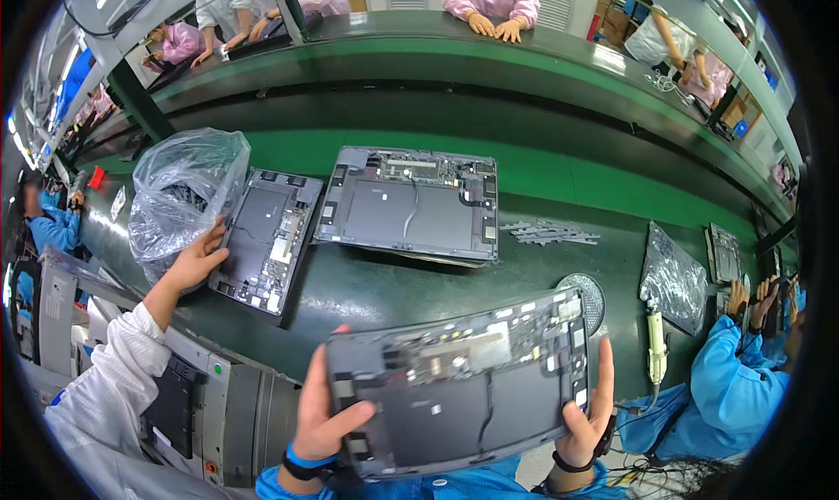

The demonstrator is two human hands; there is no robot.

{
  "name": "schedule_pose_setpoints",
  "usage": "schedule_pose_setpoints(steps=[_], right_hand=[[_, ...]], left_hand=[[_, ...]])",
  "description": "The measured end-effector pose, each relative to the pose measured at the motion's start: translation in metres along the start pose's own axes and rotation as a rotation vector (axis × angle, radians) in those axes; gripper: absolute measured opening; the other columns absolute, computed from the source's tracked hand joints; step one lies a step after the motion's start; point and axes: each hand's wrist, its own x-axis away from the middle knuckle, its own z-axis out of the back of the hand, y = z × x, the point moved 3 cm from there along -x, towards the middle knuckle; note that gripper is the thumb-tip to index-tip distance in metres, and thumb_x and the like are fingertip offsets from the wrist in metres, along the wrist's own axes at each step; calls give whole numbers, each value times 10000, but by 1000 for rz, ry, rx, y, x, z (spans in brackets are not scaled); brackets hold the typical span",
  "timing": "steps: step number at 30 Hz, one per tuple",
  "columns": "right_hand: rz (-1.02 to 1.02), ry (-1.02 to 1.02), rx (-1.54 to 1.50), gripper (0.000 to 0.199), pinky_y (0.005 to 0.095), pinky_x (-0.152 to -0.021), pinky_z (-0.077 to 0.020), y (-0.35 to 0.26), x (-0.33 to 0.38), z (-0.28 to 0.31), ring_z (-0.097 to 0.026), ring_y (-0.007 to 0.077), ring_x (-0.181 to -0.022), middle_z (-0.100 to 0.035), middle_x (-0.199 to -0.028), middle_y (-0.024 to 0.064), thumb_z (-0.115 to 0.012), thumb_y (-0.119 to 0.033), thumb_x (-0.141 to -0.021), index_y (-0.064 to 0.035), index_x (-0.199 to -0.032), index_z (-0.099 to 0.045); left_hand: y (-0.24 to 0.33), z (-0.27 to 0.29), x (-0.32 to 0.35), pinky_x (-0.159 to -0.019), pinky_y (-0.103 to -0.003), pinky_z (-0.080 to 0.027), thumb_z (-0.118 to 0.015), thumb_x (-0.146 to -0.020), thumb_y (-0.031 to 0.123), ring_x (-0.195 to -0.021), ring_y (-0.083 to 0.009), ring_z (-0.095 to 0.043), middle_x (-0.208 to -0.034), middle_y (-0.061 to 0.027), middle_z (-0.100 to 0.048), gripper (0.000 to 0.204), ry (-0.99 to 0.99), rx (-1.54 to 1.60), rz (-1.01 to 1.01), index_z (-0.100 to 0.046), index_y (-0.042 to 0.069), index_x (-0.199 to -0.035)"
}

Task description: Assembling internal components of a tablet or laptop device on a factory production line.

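Between my two hands, tilted above the near edge of the bench, is an open laptop base [454,395] with its circuit board, battery and a black cable exposed. My left hand [322,413] grips its left end, thumb on top. At the right end, my right hand [587,426] has its thumb on the edge and its index finger stretched up. Beyond it lies a stack of similar laptop bases [406,207]. Left of that stack, the hand [194,257] of a co-worker in a white sleeve touches another laptop base [266,238].
A clear plastic bag [188,194] with dark contents stands at the left. Thin grey strips [551,232] lie right of the stack, near a round metal dish [590,297]. Farther right are a light-green electric screwdriver [655,347], a silvery bag [673,281] and a blue-sleeved co-worker [738,382].
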Motion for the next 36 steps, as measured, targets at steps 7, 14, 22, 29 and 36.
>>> schedule_pose_setpoints(steps=[7, 14, 22, 29, 36], right_hand=[[207, -88, 341, 490, 352, -986, -377, 19, 46, 25, -519, 219, -1079, -540, -1158, 143, -654, -267, -841, 40, -1196, -515], [115, -155, 265, 508, 310, -920, -422, 11, 41, 12, -556, 186, -1009, -566, -1144, 146, -671, -250, -826, 57, -1198, -511], [163, -271, 369, 543, 324, -922, -427, 9, 28, 13, -559, 206, -1036, -569, -1142, 167, -675, -281, -821, 66, -1205, -513], [780, -676, 1084, 681, 480, -952, -470, -46, -16, -63, -492, 491, -1225, -361, -1414, 348, -824, -463, -674, -113, -1226, -631], [646, -663, 1200, 711, 458, -867, -527, -68, 7, -123, -507, 481, -1164, -354, -1429, 331, -880, -315, -570, -162, -1232, -670]], left_hand=[[-5, 26, 32, -1011, -361, -447, -762, -673, 83, -1153, -264, -583, -1264, -179, -560, 986, 209, 152, -52, -233, -56, -1494], [-5, 26, 28, -1014, -377, -452, -716, -638, 86, -1145, -282, -591, -1249, -203, -565, 984, 250, 194, -60, -239, -74, -1482], [-5, 33, 17, -1010, -379, -456, -696, -640, 87, -1135, -289, -596, -1241, -208, -569, 965, 206, 238, -159, -242, -84, -1475], [32, 38, -4, -994, -389, -477, -667, -646, 82, -1123, -296, -607, -1233, -211, -572, 936, 280, 299, -341, -253, -84, -1468], [20, 67, 44, -994, -390, -482, -637, -658, 64, -1133, -297, -605, -1262, -220, -558, 921, 374, 408, -378, -245, -75, -1479]])
